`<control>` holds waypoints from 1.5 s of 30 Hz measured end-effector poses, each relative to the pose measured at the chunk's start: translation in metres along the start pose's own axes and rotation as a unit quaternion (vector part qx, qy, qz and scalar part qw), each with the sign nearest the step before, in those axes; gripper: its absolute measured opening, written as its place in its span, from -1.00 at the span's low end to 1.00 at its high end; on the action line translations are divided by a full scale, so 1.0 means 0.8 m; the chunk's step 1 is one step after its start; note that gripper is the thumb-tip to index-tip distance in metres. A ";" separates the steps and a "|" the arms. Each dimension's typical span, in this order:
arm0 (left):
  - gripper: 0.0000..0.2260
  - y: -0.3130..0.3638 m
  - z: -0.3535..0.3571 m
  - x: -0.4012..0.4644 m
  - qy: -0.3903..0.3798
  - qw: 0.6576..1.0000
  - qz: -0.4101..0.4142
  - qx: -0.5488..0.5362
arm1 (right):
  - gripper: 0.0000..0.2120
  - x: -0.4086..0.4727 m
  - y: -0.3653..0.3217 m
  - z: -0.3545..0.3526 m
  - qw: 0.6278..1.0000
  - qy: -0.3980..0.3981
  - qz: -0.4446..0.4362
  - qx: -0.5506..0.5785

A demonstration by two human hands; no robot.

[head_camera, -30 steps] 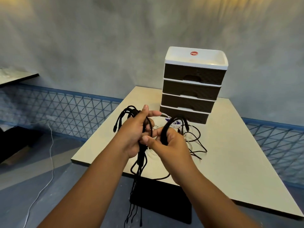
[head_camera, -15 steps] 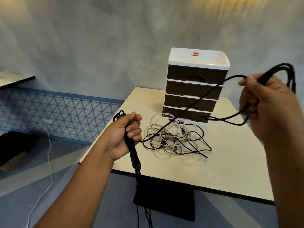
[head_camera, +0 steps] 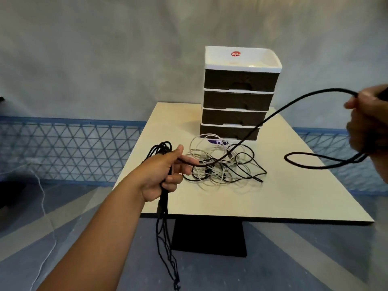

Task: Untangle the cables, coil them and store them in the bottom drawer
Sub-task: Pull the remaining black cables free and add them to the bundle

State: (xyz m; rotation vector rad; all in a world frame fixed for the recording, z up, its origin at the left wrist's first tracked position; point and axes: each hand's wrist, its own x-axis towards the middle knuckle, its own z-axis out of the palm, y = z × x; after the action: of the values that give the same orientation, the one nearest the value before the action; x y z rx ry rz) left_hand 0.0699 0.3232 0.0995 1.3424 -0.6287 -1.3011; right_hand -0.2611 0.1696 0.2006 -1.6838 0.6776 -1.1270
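Cable tangle (head_camera: 222,164) on table (head_camera: 294,198) — drawer unit (head_camera: 239,95) just behind it.

left hand (head_camera: 162,171) forward, fingers curled, right hand (head_camera: 368,127) raised, fisted

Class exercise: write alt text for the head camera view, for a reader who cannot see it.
A person's left hand grips a bundle of black cable that stretches to the right hand. Tangled white and black cables lie on a table before a closed four-drawer unit.

Two bare forearms, no sleeves or jewellery in sight (the right hand (head_camera: 367,124) blurred, perhaps hiding detail).
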 end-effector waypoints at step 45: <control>-0.74 -0.041 0.070 -0.023 0.024 0.985 0.158 -0.058 | -0.83 -0.118 0.110 0.216 0.983 -0.160 0.087 -0.011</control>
State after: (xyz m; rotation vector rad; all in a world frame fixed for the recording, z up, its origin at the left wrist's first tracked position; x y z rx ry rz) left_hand 0.0038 0.3291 0.0874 1.1241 -0.6905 -1.0283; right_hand -0.1382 0.2849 0.0661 -1.7383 0.6185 -0.7065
